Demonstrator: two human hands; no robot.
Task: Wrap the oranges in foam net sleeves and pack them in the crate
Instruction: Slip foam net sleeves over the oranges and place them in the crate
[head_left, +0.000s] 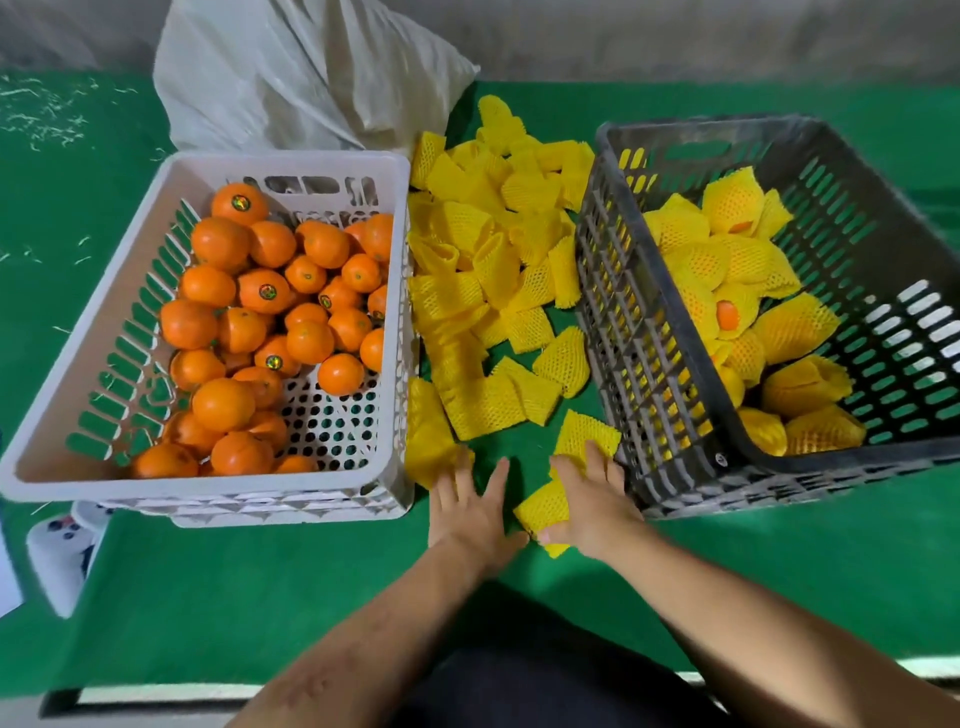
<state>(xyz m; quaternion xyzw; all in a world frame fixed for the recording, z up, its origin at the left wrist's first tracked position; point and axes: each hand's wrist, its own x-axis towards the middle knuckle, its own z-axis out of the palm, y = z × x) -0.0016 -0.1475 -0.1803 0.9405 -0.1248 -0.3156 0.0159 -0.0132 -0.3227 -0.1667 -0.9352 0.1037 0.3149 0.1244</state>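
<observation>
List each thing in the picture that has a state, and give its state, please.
white crate: partly full of bare oranges
dark crate: partly full of wrapped oranges
loose sleeves: empty, piled between the crates
left hand: open, flat on the table
right hand: holding one sleeve
white bag: crumpled

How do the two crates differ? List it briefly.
The white crate holds bare oranges; the dark grey crate holds oranges wrapped in yellow foam net sleeves. The white crate sits left of the loose sleeve pile, the grey one right. Both are slotted plastic, standing on the green table.
</observation>
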